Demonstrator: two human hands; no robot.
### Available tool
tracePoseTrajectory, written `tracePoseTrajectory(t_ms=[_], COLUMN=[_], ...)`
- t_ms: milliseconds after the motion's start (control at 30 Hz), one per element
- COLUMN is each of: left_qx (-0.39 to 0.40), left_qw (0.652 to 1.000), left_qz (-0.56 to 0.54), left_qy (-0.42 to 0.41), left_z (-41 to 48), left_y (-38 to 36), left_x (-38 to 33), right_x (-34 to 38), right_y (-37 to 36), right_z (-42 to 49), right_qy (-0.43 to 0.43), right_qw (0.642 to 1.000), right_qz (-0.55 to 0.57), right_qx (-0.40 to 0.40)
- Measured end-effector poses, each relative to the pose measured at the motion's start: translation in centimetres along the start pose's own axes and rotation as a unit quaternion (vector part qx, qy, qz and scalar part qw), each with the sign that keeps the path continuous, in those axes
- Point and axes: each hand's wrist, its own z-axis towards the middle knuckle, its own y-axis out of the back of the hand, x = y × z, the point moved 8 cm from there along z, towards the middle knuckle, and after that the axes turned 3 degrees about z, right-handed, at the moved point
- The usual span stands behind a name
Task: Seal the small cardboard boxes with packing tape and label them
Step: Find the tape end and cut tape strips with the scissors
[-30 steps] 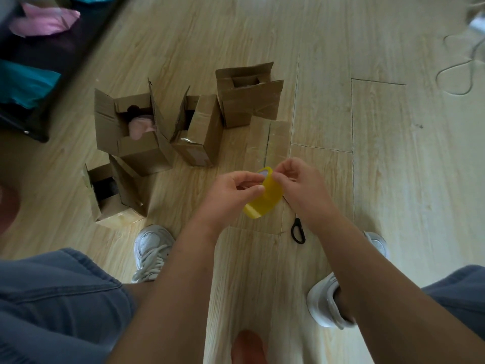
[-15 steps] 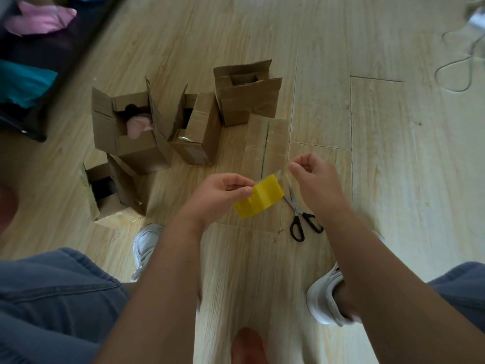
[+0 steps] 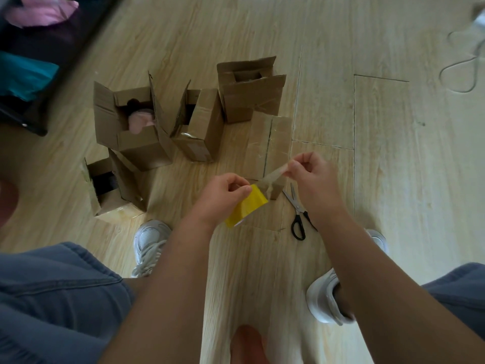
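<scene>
— Start closest in. What's there?

— Two knees in blue jeans [image 3: 52, 292] and two white sneakers [image 3: 149, 240], all on the near side of the yellow tape roll [image 3: 248, 204]. The wooden floor [image 3: 380, 179] runs under everything.

— And the hands?

— The left hand [image 3: 223, 195] grips the yellow tape roll, fingers curled over its top edge. The right hand [image 3: 309, 174] is up and to the right of the roll, thumb and fingers pinching the end of one tape strip [image 3: 274, 176], which stretches from the roll to that pinch.

— Any tools?

— One pair of black-handled scissors [image 3: 298, 211], flat on the floor just right of the roll, blades slightly parted.

— How many boxes?

— Five, all cardboard. The closed box [image 3: 275, 137] lies just beyond the roll, flaps shut with a seam down the middle. Whether the strip touches it, I cannot tell. The low open box [image 3: 105, 200] sits well left of the roll. Farther out on the left, the tall open box [image 3: 141, 151] holds a pink item [image 3: 140, 120]. The middle box [image 3: 203, 127], one flap up, stands beyond the roll, and the far box [image 3: 252, 101], top flaps raised, is behind that.

— Anything farther?

— One white cable [image 3: 462, 74], looped, far beyond the roll on the right.
</scene>
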Motion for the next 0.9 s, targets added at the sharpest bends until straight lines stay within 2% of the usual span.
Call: tracePoseTrajectory(t_ms=[100, 233, 400, 533, 767, 900], left_qx=[-0.008, 0.021, 0.085, 0.125, 0.119, 0.08], left_qw=[0.999, 0.999, 0.995, 0.992, 0.993, 0.995], left_qz=[0.033, -0.021, -0.05, 0.0, 0.002, -0.039], left_qy=[0.016, 0.028, 0.014, 0.025, 0.025, 0.033], left_z=[-0.1, -0.5, -1.2, -1.7, -1.9, -1.5], left_y=[-0.1, -0.3, -0.6, -1.9, -2.3, -1.4], left_x=[0.7, 0.8, -1.3, -2.0, -1.7, -1.3], right_x=[0.0, 0.1, 0.4, 1.8, 0.6, -0.4], right_y=[-0.4, -0.4, 1.0, 1.3, 1.4, 2.0], right_z=[-0.2, 0.2, 1.0, 1.2, 1.3, 1.4], right_qy=[-0.007, -0.058, -0.055, -0.005, -0.033, -0.05], right_qw=[0.998, 0.985, 0.993, 0.995, 0.992, 0.997], right_qz=[0.063, 0.159, 0.1, 0.096, 0.116, 0.059], right_qx=[0.021, 0.035, 0.032, 0.033, 0.023, -0.003])
